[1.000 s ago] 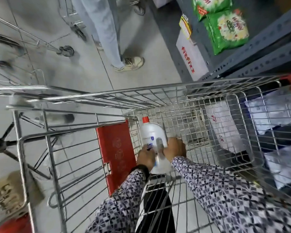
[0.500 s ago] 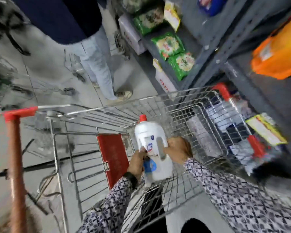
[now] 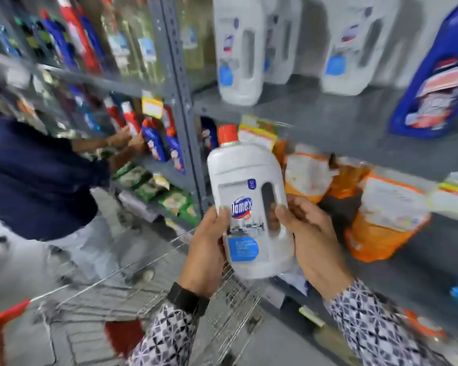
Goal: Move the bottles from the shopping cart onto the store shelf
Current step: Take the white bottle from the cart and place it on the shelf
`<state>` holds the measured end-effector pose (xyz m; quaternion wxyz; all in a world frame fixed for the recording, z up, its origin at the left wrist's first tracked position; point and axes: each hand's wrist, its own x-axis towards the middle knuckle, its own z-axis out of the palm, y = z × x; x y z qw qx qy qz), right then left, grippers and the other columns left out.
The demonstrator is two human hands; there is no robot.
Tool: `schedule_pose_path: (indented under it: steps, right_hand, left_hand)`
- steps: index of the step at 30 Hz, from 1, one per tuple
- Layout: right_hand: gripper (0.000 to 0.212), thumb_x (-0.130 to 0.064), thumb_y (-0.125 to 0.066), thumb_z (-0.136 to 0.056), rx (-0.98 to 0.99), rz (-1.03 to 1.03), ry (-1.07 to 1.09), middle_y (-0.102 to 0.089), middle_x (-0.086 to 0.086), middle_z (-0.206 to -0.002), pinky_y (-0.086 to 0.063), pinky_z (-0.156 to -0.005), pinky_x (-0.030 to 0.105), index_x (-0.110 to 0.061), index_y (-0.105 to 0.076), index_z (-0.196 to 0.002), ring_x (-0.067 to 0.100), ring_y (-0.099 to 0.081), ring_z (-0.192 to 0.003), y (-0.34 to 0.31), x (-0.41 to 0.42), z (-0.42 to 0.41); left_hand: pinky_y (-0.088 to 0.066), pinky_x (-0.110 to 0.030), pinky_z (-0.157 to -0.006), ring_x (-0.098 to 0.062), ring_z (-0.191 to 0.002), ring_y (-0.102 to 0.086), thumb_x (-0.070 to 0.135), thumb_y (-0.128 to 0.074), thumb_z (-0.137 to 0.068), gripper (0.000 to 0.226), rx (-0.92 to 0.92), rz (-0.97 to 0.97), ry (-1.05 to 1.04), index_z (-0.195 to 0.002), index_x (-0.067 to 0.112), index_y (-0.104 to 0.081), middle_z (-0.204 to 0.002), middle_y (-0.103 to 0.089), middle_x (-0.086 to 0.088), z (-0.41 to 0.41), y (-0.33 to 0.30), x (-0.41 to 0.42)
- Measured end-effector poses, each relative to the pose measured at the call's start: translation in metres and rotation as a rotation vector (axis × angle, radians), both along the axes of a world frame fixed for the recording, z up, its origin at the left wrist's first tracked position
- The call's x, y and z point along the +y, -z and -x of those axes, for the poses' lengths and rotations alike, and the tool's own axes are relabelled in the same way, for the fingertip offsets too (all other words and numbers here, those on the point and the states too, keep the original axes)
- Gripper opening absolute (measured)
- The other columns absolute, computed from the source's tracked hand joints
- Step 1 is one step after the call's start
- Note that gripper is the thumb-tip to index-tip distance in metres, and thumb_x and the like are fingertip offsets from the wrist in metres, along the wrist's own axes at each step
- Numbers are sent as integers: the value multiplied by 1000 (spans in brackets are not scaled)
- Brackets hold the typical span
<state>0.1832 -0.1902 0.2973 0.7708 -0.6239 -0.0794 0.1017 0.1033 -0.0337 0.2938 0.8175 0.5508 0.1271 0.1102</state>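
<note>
Both hands, left [image 3: 209, 249] and right [image 3: 311, 240], clasp the white bottle [image 3: 249, 207] upright, cap up, below and just left of the matching bottles' shelf [image 3: 315, 114].

"Domex" stands on the white bottle [image 3: 249, 204] (blue lettering, mid-label); other labels are too blurred to read.

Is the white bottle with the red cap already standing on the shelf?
No, the white bottle is in the air in front of the shelf, held between the left hand and the right hand.
</note>
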Motion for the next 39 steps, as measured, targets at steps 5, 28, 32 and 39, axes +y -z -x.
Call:
schedule_pose_path:
  steps: [5,28,32,39]
  right_hand:
    - [22,-22,-73,-86,-120,-72,104,-81,11,-108,-57,-98,49,-18,-77,-107,35,-75,-103,-65,-73,32]
    - [23,-7,-73,-90,-445,85,381,-80,-3,-104,-62,-89,44,-24,-72,-105,13,-76,-94,-160,-23,-195]
    - [33,-6,-78,-87,-497,152,395,-79,-4,-107,-62,-86,33,-20,-68,-115,8,-76,-97,-150,-23,-196]
    - [60,-1,-83,-81,-447,483,237,-76,-15,-114,-61,-96,31,-31,-59,-127,-2,-73,-106,-125,-30,-198]
  left_hand:
    - [-40,-64,-117,-40,-137,-59,33,-47,-106,46,-159,-144,64,-145,10,-56,-145,-64,-19,12,-59,-63]
    - [-44,-61,-116,-34,-132,-63,25,-46,-109,38,-347,-326,221,-140,8,-59,-141,-67,-18,-261,-174,-4]
    - [-49,-52,-113,-29,-131,-65,22,-46,-108,34,-368,-322,234,-139,14,-60,-138,-70,-12,-269,-158,10]
    - [-55,-32,-108,-10,-126,-67,11,-64,-99,43,-334,-753,328,-141,19,-56,-134,-73,6,-280,-135,43]
